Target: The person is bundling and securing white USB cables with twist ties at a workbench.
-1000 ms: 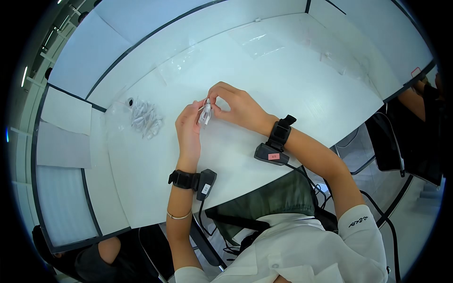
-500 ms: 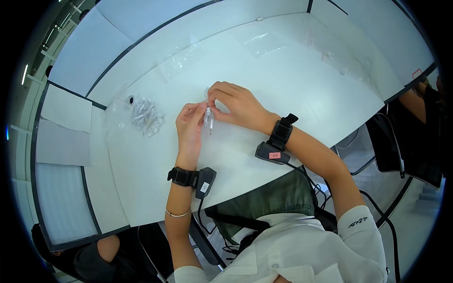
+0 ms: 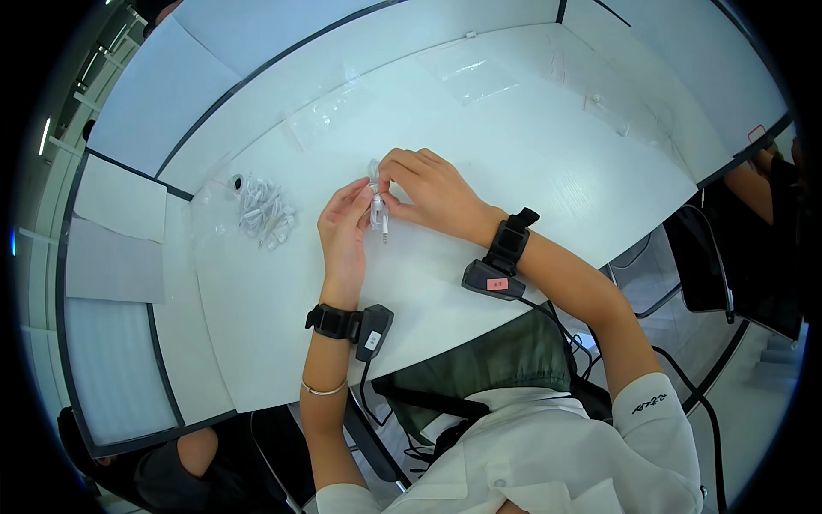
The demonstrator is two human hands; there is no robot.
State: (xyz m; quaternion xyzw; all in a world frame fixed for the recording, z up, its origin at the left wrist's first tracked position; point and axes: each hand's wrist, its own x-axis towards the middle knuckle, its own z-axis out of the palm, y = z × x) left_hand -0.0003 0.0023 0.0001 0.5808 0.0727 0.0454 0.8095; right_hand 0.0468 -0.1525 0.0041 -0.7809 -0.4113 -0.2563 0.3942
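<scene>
A coiled white earphone cable point(image 3: 377, 216) is held upright between my two hands, its metal plug pointing down toward me and a loop showing above the fingers. My left hand point(image 3: 344, 218) pinches the bundle from the left with thumb and fingertips. From the right, my right hand point(image 3: 424, 184) has its thumb and index finger closed at the bundle's middle. The fingertips partly cover the cable there. Left of my left hand, a pile of similar white cables point(image 3: 265, 212) lies on the table.
Clear plastic bags lie on the white table point(image 3: 514, 188): one bag point(image 3: 330, 116) near the back left, another bag point(image 3: 475, 79) at the back. A small dark round item point(image 3: 238, 182) sits beside the pile. Partitions surround the table. Black cords point(image 3: 556, 317) run from both wrist devices.
My left fingers have shifted slightly up and left, showing more of the cable bundle and its upper loop. My right hand stays nearly in place.
</scene>
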